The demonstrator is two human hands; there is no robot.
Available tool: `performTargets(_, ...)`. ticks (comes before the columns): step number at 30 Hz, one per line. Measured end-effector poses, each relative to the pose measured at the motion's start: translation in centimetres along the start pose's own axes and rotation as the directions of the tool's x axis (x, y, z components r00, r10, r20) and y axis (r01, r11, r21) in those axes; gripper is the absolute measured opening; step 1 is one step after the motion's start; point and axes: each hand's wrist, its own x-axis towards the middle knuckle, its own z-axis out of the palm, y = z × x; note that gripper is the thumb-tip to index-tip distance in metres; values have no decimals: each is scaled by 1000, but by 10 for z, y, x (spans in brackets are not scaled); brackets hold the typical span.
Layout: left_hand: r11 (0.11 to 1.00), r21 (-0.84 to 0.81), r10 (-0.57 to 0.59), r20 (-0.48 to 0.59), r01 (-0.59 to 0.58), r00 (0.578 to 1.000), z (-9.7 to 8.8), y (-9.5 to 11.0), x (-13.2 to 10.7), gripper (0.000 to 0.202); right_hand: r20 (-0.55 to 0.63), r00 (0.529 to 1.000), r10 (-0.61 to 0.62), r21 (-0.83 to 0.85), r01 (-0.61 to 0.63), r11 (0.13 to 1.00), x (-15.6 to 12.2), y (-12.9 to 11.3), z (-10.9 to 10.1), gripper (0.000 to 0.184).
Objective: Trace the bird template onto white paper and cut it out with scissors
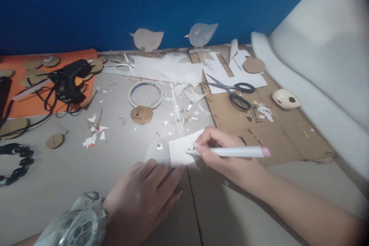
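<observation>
As right fingers (208, 136) hold a marker (238, 152), it seemingly touches paper (179, 151).

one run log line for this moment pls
left hand: resting at near edge of white paper | right hand: holding pen, tip over paper | beyond: scissors, glue gun

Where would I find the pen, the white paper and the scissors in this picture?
Pen (236, 152): head view, middle of its white barrel.
White paper (179, 150): head view, its bare left part.
Scissors (230, 88): head view, where the blades cross.
</observation>
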Motion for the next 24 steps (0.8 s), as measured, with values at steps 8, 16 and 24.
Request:
performTargets(8, 1000, -22, -14, -15, 13, 1000, 3, -1, -1, 32, 19, 1000, 6, -47, -5, 999, 2, -1, 0, 19)
performTargets(16, 999, -27, -17, -17, 17, 1000, 1, -1, 0, 32, 74, 996, -52, -60, 56, 997, 4, -5, -3, 19)
performTargets(24, 999, -37, -23, -11, 23, 1000, 2, -1, 0, 33, 118, 990, -72, -115, 85, 990, 3, -4, -5, 21)
